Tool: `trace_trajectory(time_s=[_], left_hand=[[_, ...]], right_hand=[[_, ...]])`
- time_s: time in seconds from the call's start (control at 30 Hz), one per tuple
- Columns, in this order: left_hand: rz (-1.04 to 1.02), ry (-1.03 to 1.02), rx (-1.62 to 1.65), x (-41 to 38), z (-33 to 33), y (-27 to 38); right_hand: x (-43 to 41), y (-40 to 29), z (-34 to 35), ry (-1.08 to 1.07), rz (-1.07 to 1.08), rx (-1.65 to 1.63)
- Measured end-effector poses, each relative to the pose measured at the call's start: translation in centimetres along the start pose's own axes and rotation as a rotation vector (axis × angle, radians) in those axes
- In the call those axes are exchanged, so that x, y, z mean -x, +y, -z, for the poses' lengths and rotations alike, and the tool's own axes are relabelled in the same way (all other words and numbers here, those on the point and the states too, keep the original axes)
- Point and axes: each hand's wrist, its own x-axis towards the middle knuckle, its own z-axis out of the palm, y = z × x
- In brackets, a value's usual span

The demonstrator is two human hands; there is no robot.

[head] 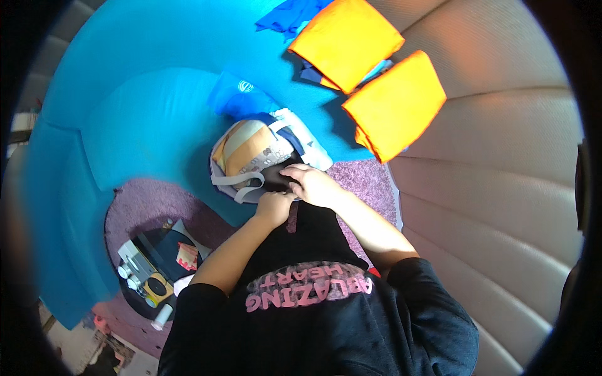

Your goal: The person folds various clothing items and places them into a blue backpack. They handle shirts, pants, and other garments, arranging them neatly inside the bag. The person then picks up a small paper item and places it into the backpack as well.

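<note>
Before me is an open fabric bag [223,187] with pale strap handles [235,179]. A folded cloth [251,145] in yellow, white and grey patterned bands fills its far side. Dark material [275,176] shows in the near part of the opening. At the near rim, my left hand [274,209] is curled with its fingers closed on the edge. Just to the right, my right hand [312,185] reaches over the opening, its index finger and thumb bent above the dark material. Whether it pinches anything cannot be made out.
The bag rests at the edge of a blue sofa [141,122]. Behind it lie a blue bag [247,101] and a pale cloth [310,145]. Orange folded fabrics [397,105] lie at the upper right. A dark round table [157,249] holds bottles and boxes, over a purple carpet [150,202].
</note>
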Motion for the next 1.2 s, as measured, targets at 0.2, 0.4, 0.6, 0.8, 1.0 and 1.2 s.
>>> trace_trajectory(time_s=[0.2,0.4,0.6,0.8,1.0,1.2], left_hand=[[0.069,-0.035,0.018,-2.6,2.3,2.4],[0.116,-0.179,-0.287,-6.3,5.0,3.8],[0.015,-0.143,-0.045,-8.5,2.4,2.1],[0.324,0.046,0.385,-10.5,1.0,3.0],[0.797,0.253,0.397,-15.5,3.9,-0.3],[0.463,-0.008,0.062,-17.7,4.1,5.7]], right_hand=[[4.4,-2.2,7.1,0.512,-0.017,0.14],[7.5,1.2,10.5,0.901,-0.297,0.122],[6.7,3.9,13.0,1.251,-0.445,-0.926],[5.8,3.1,14.3,1.296,-0.387,-1.113],[5.9,3.9,17.1,1.259,-0.514,-1.291],[5.5,3.0,18.0,1.132,-0.505,-1.227]])
